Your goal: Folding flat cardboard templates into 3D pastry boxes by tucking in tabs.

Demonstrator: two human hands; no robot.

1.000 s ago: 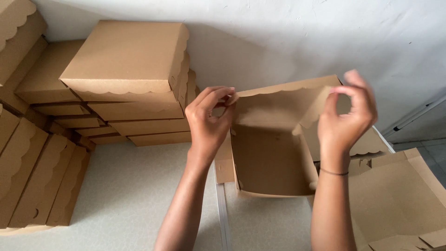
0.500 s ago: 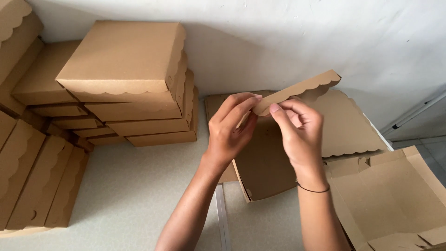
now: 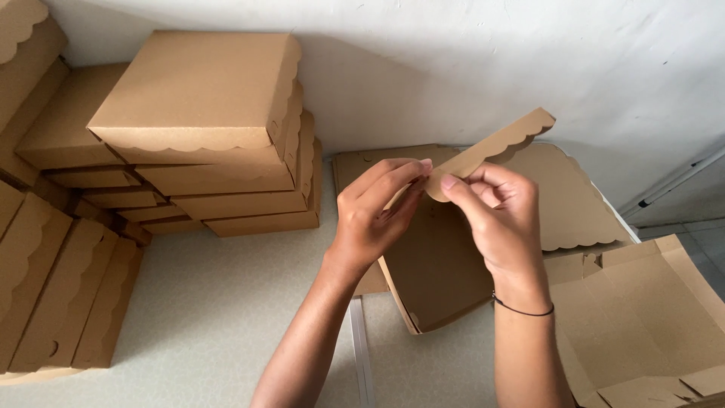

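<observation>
From the head camera, the left hand (image 3: 374, 215) and right hand (image 3: 495, 219) both pinch the scalloped flap (image 3: 491, 151) of a half-folded kraft cardboard box (image 3: 438, 272), held above the pale speckled table (image 3: 204, 302). At left stand matte, scallop-edged finished boxes (image 3: 200, 128); flat blanks (image 3: 642, 317) lie right.

Flat cardboard (image 3: 649, 317) cut off at right edge, box rows (image 3: 45, 287) cropped left
</observation>
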